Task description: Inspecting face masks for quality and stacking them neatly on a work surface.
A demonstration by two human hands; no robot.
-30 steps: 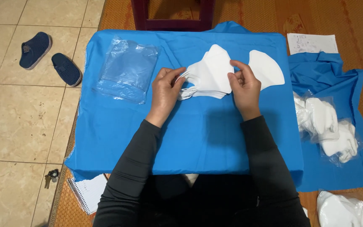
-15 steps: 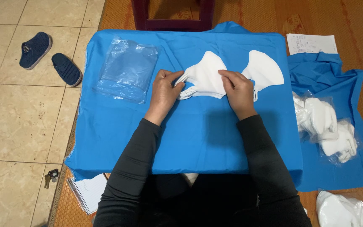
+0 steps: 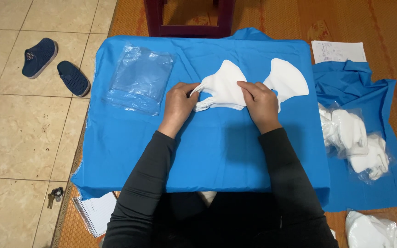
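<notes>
On the blue-draped worktop (image 3: 207,151), the left hand (image 3: 178,104) pinches the ear loops and the right hand (image 3: 260,102) presses the body of a stack of white masks (image 3: 221,87) at centre, apparently squaring it, with a clear bag (image 3: 138,78) at nine o'clock and a lone mask (image 3: 288,80) at three o'clock.

Both hands, left grip (image 3: 178,104) and right grip (image 3: 259,103), pinch a stack of white masks (image 3: 221,87) on the blue-covered bench (image 3: 217,151); clear bags (image 3: 138,78) lie at nine o'clock.
</notes>
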